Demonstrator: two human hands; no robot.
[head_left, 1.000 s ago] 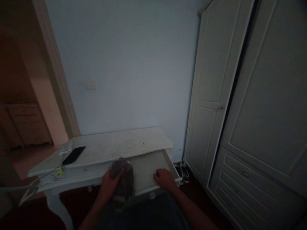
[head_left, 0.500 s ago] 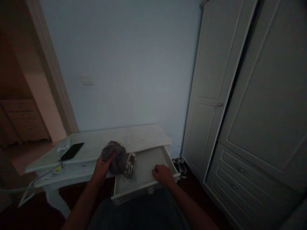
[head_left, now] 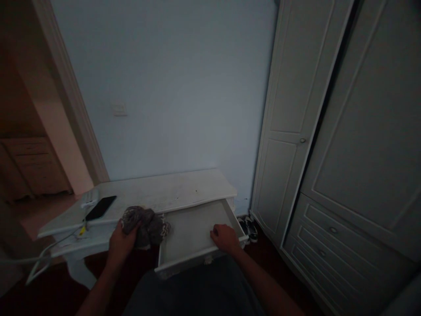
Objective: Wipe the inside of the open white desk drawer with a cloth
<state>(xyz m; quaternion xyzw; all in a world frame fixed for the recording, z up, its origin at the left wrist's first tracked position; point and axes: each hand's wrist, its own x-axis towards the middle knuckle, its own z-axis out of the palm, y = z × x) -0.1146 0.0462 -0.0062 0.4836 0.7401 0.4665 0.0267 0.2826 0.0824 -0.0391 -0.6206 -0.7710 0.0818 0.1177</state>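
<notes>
Crumpled grey cloth (head_left: 146, 226) (pale-patterned edge), held up, near open white drawer (head_left: 189, 235)

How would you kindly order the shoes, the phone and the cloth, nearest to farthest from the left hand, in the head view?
1. Cloth: held in the left hand.
2. Phone: on the desk, toward its left end.
3. Shoes: at right, past the drawer.
</notes>
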